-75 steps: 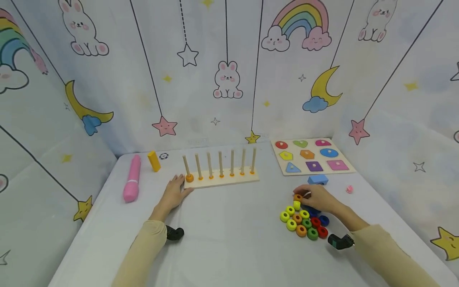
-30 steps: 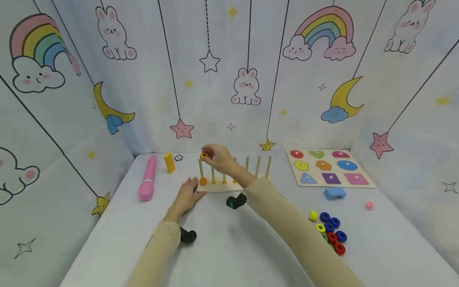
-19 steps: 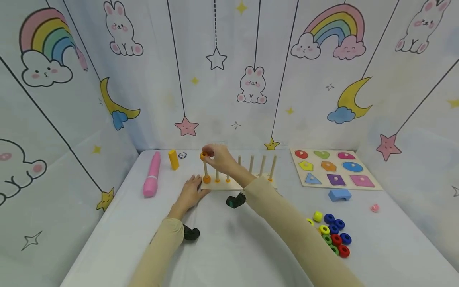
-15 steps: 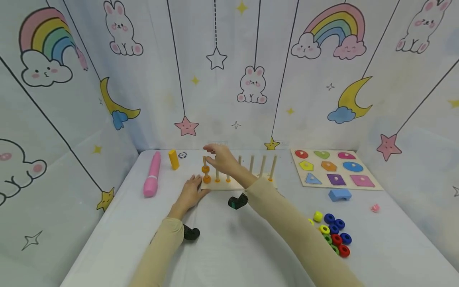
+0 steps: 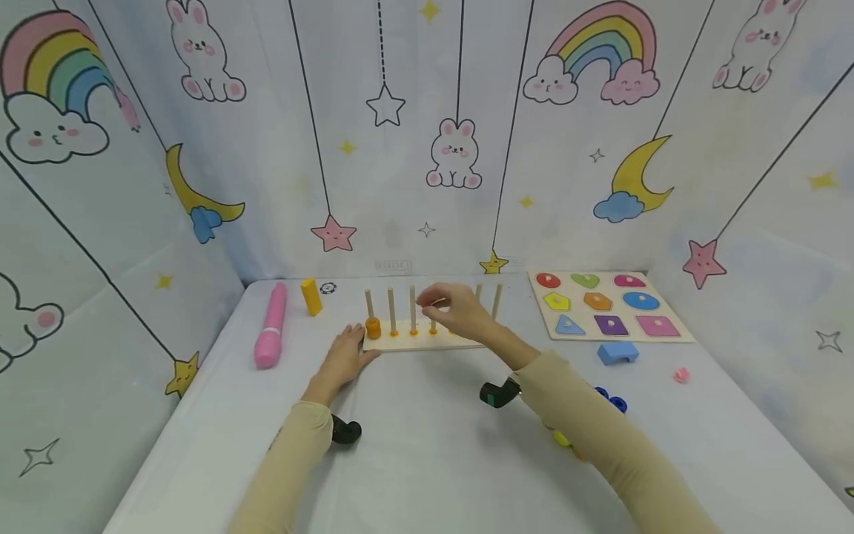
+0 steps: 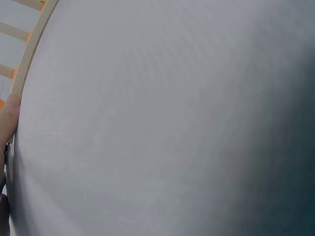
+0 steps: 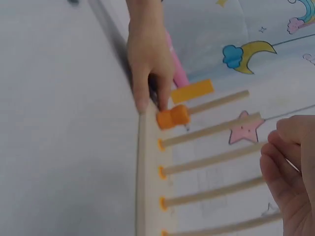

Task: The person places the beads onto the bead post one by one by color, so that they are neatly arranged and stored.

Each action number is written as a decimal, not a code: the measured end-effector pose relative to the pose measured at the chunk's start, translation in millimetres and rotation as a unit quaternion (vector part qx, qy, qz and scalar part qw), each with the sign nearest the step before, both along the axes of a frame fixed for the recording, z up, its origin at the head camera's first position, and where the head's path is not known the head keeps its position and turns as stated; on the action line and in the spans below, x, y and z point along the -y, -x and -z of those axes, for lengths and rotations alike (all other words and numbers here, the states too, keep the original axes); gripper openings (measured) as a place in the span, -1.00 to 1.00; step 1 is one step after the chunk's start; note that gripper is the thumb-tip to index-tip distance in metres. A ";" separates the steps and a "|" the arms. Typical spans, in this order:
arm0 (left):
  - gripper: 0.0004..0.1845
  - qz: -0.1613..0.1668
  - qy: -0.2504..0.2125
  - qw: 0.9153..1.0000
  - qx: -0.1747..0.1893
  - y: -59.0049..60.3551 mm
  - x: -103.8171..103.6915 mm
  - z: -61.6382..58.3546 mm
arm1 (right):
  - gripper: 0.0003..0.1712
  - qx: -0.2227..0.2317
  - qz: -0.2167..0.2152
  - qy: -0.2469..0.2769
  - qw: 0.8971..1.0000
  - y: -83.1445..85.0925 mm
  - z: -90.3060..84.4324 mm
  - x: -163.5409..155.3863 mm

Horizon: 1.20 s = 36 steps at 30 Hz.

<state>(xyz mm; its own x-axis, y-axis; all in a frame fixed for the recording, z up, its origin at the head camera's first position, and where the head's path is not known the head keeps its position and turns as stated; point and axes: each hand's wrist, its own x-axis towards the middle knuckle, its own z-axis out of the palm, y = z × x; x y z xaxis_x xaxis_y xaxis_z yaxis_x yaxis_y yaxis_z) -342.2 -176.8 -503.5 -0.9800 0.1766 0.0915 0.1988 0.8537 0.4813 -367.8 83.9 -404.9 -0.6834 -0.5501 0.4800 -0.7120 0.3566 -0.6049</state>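
A wooden peg board (image 5: 427, 341) stands at the back of the table, with two orange rings (image 5: 373, 327) stacked at the foot of its leftmost peg. My left hand (image 5: 353, 343) lies flat on the cloth, its straight fingers touching the board's left end. My right hand (image 5: 442, 304) hovers over the middle pegs and holds nothing, its fingers loosely curled. In the right wrist view the orange rings (image 7: 173, 118) sit by the left hand (image 7: 147, 64), and the right hand's fingers (image 7: 290, 167) show at the right edge. The left wrist view shows only cloth and the board's edge (image 6: 34, 44).
A pink cylinder (image 5: 270, 337) and a yellow block (image 5: 310, 297) lie left of the board. A shape puzzle (image 5: 674, 335), a blue arch block (image 5: 617, 352) and a small pink piece (image 5: 680, 374) are at the right. Loose coloured rings (image 5: 610, 400) lie partly hidden behind my right forearm.
My right hand carried an orange ring from the pile to the leftmost peg, let it drop onto the first ring, then drew back to the right. The left hand stayed at the board.
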 end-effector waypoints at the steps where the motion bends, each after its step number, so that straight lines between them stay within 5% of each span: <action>1: -0.23 0.001 0.003 1.000 -0.001 0.1 0.0 -0.5 | -0.85 0.009 0.005 -0.006 1.000 -1.9 4.5 -11.8; 12: -0.22 0.004 0.014 1.000 0.006 2.4 2.6 1.2 | -0.84 0.090 0.093 -0.049 0.990 -34.6 59.3 -149.6; 21: -0.22 0.005 0.002 1.000 0.013 3.3 0.6 2.4 | -0.79 0.112 0.152 -0.054 0.981 -80.8 68.9 -228.7; 36: -0.22 0.012 0.005 1.000 0.009 7.8 -5.6 16.2 | -0.80 0.085 0.269 -0.058 0.958 -138.4 79.6 -300.8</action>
<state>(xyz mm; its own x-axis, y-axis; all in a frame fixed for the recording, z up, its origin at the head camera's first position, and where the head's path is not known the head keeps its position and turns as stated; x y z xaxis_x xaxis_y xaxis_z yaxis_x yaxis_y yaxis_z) -350.0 -171.3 -519.6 -0.9771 0.2004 0.0723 0.2103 0.8541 0.4757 -229.4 384.7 -484.6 -0.9454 -0.1404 0.2940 -0.3021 0.7158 -0.6296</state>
